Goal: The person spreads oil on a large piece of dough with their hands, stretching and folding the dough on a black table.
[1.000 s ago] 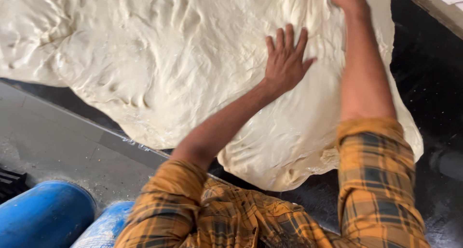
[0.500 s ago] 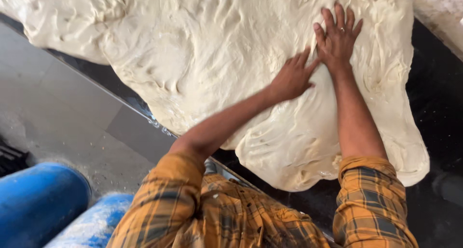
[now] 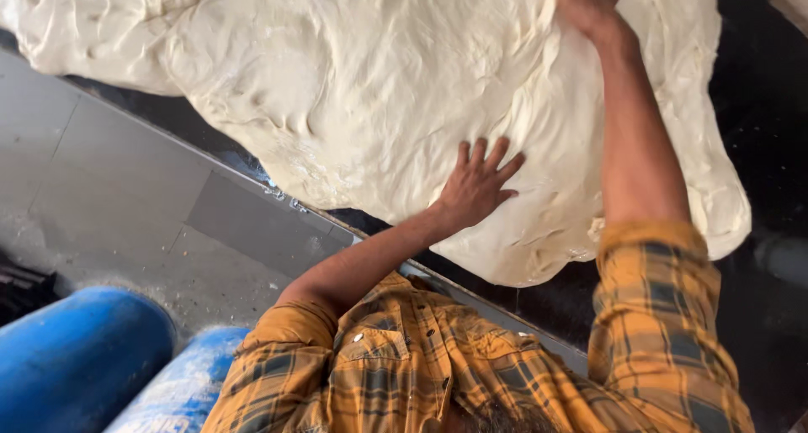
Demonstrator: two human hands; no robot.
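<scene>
Spreading flat, the left fingers (image 3: 484,159) press the dough (image 3: 353,88); the right hand (image 3: 585,4) grips a fold farther up. The dough covers the dark surface (image 3: 757,122), its near lobe overhanging the edge; pushing harder might slide it floorward.

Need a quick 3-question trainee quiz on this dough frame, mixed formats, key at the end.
1. True or false: the left hand lies flat on the dough with fingers spread.
2. Where is the right hand?
A. On the blue barrel
B. On the dough near the top edge of the view
C. On the grey floor
3. Fill in: the dough lies on a ____ counter.

Key:
1. True.
2. B. It presses or grips the dough there; partly cut off, so which one is unclear.
3. Black. The blue barrel stands on the grey floor below the counter's edge.
</scene>
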